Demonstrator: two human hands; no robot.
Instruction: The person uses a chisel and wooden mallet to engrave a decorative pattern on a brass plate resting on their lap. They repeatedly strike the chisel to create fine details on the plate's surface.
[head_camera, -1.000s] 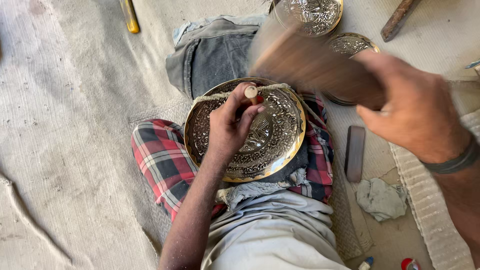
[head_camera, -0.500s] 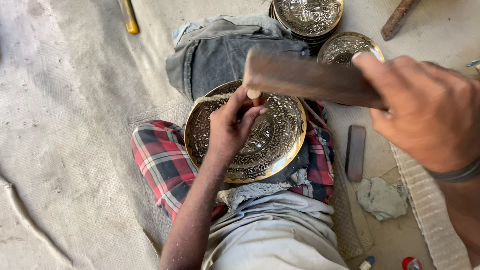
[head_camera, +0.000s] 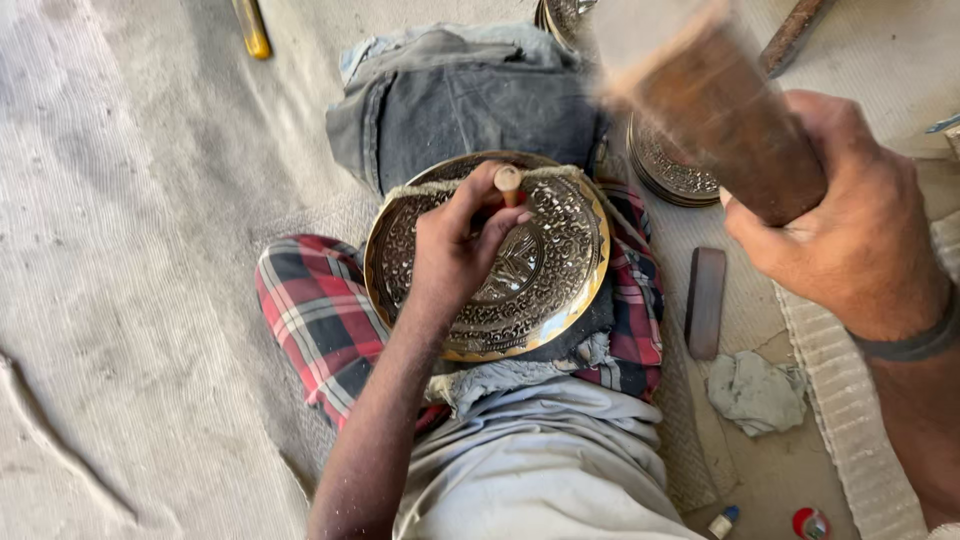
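— Plate first: where did that engraved brass plate lie?
— It rested tilted on the person's lap, over a red checked cloth and a grey rag, with a folded dark garment just beyond it on the floor.
— And the wooden mallet?
— It was raised at the upper right, blurred, its lower end wrapped in the right hand, fingers closed around it.
— The left hand?
— It lay on the plate's face, fingers pinching a small punch that stood nearly upright near the upper rim.
— Anything smaller nearby?
— A second engraved plate sat partly behind the mallet, a dark wooden block lay beside the lap, and a crumpled grey cloth lay just below the block.
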